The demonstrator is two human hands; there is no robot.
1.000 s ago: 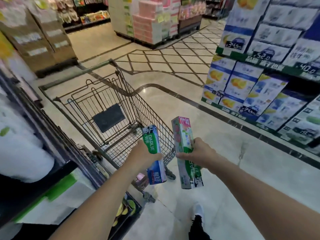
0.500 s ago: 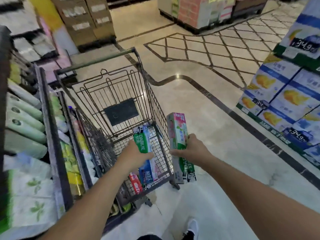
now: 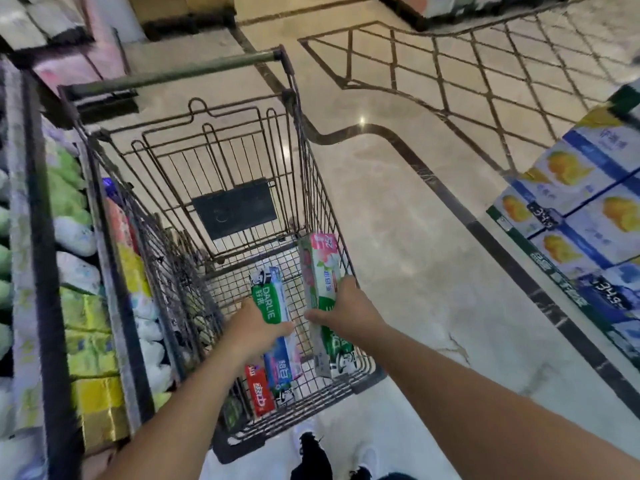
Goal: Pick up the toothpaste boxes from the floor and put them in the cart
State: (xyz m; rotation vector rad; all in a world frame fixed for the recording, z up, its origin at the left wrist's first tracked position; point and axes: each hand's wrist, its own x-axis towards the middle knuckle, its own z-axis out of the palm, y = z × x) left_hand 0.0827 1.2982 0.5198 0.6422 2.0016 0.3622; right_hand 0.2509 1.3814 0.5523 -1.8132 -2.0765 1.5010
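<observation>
A wire shopping cart [image 3: 304, 140] stands in front of me with its basket open at the top. My left hand [image 3: 256, 329] grips a green and blue Darlie toothpaste box [image 3: 269, 299] over the near end of the basket. My right hand [image 3: 346, 308] grips a green, white and pink toothpaste box [image 3: 318, 268] beside it, close to the cart's right wall. A red toothpaste box [image 3: 257, 389] and another box lie on the basket floor under my left hand.
A shelf [image 3: 41, 237] of wrapped goods runs along the cart's left side. Stacked blue and white cartons [image 3: 585, 202] with price tags stand at the right. Polished floor [image 3: 398, 237] lies between them. My shoes [image 3: 311, 452] are at the cart's near end.
The view has closed in on the cart. Both hands have carried their boxes forward, from short of the cart's near end to over the inside of the basket.
</observation>
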